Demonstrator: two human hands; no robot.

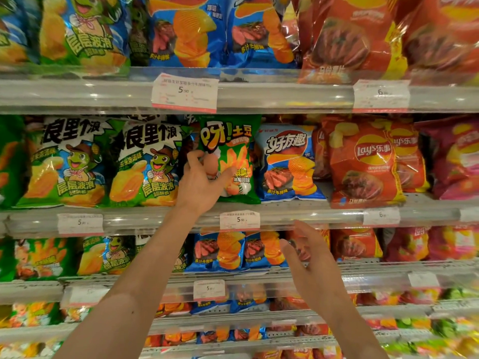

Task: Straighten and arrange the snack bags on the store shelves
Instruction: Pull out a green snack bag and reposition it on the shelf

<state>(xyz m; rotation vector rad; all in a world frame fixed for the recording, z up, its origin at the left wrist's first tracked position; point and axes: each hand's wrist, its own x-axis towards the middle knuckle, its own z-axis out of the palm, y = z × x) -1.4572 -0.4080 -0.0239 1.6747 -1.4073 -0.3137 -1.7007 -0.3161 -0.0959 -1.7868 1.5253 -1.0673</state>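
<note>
A green fries bag (233,141) stands upright on the middle shelf (285,203), between a green-and-white wave-chip bag (145,161) and a blue steak-flavour bag (287,164). My left hand (204,180) grips the green fries bag by its left edge, thumb across the front. My right hand (305,252) hovers lower, in front of the shelf below, fingers spread and holding nothing. Behind it sit blue bags (233,250) and a red bag partly hidden by the fingers.
Red Lay's bags (363,164) and a magenta bag (456,156) fill the right of the middle shelf. More bags crowd the top shelf (285,94) and the lower rows. Price tags (239,221) hang on clear shelf rails.
</note>
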